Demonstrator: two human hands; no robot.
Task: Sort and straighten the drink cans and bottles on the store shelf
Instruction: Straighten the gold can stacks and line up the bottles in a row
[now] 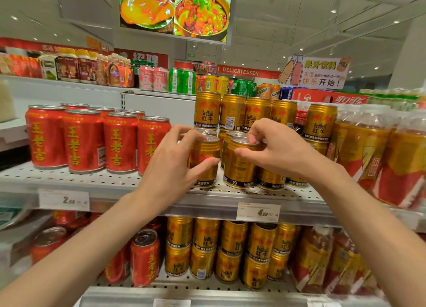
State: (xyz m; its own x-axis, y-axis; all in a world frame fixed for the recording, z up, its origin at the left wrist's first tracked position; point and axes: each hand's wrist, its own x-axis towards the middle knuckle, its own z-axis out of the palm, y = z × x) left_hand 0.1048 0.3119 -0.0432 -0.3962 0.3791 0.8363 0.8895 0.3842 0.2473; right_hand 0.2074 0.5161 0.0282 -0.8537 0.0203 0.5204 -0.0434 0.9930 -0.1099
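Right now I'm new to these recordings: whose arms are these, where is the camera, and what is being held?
There is no machine here. A person wears one wide-angle camera on the head, so you see their own bare arms reaching to a store shelf. The left hand grips a gold Red Bull can by its side. The right hand holds the neighbouring gold can, fingertips on its top rim. More gold cans are stacked behind; red Wanglaoji cans stand to the left and shrink-wrapped bottle packs to the right. Price tags hang on the shelf edge.
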